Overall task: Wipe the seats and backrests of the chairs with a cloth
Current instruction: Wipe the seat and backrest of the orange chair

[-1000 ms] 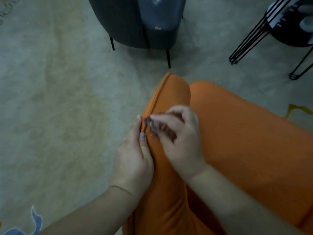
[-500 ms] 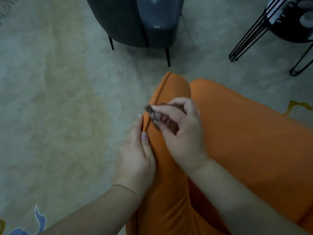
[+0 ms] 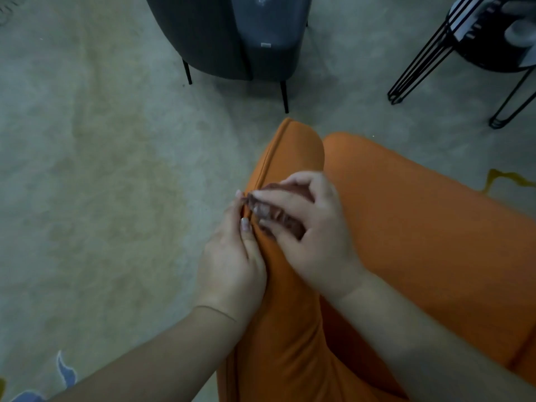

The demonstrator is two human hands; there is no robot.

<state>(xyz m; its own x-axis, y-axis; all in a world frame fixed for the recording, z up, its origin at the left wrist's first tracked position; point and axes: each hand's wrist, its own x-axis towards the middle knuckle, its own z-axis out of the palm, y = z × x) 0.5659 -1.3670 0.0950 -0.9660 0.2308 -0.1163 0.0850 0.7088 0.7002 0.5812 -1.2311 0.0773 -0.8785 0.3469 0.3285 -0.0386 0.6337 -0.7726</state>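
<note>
- Pinching a small brown cloth (image 3: 278, 216) in the right hand (image 3: 313, 227), fingertips curled round it, pressed on the orange chair (image 3: 406, 227) at its piped edge.
- Bracing that edge with the left hand (image 3: 232, 262), fingers straight along the seam, thumb touching the cloth's near corner; hands close together.
- Running away from both hands toward the rounded far end: the edge's long axis, so likely wiping outward along it.
- Sitting nearer the unwiped stretch: the right hand, ahead of the left.
- Compared with half a second ago: cloth and right hand drawn back toward the left fingertips; left hand unmoved.
</note>
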